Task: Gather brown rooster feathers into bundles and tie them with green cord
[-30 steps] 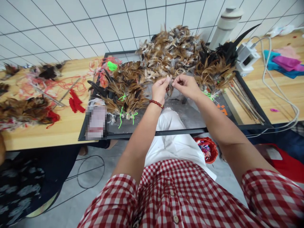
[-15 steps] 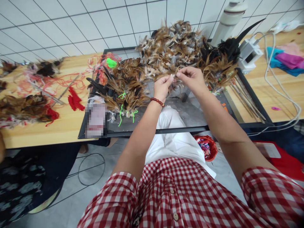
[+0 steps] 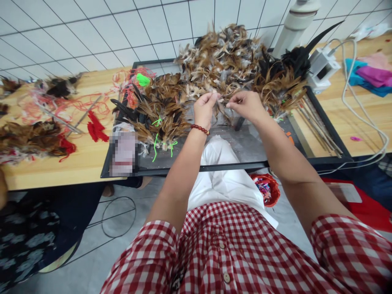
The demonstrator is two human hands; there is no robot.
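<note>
My left hand [image 3: 204,108], with a red bead bracelet [image 3: 200,129] at the wrist, is closed in a pinch. Brown feathers [image 3: 221,112] show at its fingertips. A short gap to the right, my right hand [image 3: 247,107] has thumb and forefinger pressed together; whatever lies between them is too small to make out. Just behind both hands rises a large heap of brown and white feathers [image 3: 223,61]. Bundles of brown feathers [image 3: 162,114] tied with bright green yarn [image 3: 155,148] lie left of my left hand.
A black-framed grey board [image 3: 190,157] lies under the work. Thin sticks [image 3: 323,126], a white power adapter [image 3: 323,69] and its cable [image 3: 364,118] are on the right. Red yarn [image 3: 97,127] and more feathers [image 3: 30,136] lie left. A red basket [image 3: 269,191] stands below.
My hands have moved slightly apart. Their fingertips were almost touching at a small pale bit of feather; now a gap shows between them.
</note>
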